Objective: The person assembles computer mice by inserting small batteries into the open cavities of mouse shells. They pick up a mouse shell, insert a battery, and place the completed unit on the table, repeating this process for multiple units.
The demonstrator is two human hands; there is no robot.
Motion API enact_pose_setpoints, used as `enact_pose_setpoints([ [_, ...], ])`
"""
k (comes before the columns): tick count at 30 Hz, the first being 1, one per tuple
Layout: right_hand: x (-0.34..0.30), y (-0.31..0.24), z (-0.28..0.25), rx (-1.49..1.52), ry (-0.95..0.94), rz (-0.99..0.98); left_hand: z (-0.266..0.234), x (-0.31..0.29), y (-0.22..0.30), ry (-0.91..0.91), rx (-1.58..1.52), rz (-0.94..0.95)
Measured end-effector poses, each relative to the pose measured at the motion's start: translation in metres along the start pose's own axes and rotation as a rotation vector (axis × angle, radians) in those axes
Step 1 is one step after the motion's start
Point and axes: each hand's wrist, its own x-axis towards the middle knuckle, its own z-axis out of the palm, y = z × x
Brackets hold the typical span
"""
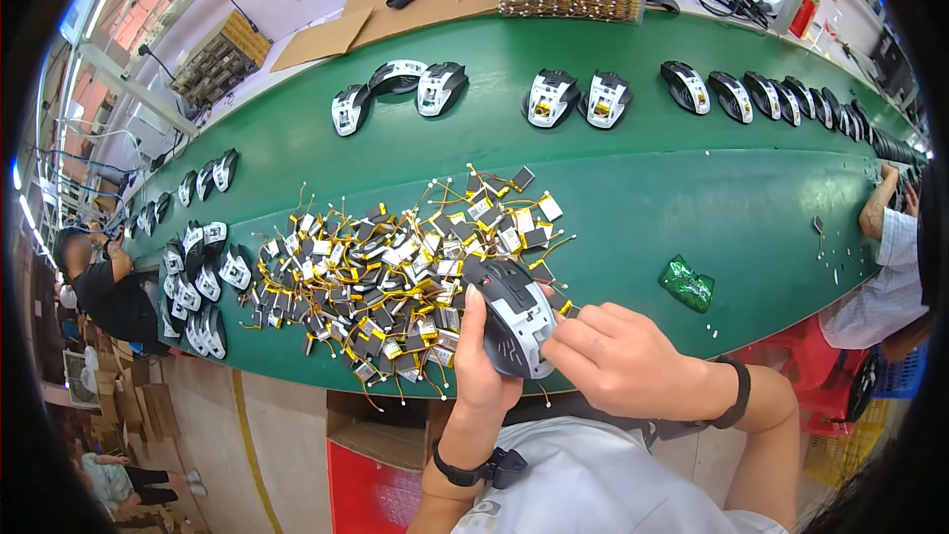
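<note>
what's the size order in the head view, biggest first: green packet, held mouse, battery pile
1. Battery pile
2. Held mouse, though it looks nearer the camera, which may enlarge it
3. Green packet

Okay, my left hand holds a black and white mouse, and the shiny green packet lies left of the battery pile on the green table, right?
Not quite: the head view shows the green packet right of the battery pile on the green table. Your left hand does hold the black and white mouse.
</note>
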Motion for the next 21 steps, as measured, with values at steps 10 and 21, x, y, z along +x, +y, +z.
enact_pose_setpoints([
  [10,0.004,0.007,0.002,0.096,-0.059,0.005,-0.002,0.004,-0.008,0.085,0.007,0.008],
  [21,0.005,0.006,0.005,0.081,-0.014,0.091,0.008,0.003,-0.006,0.098,-0.093,0.053],
])
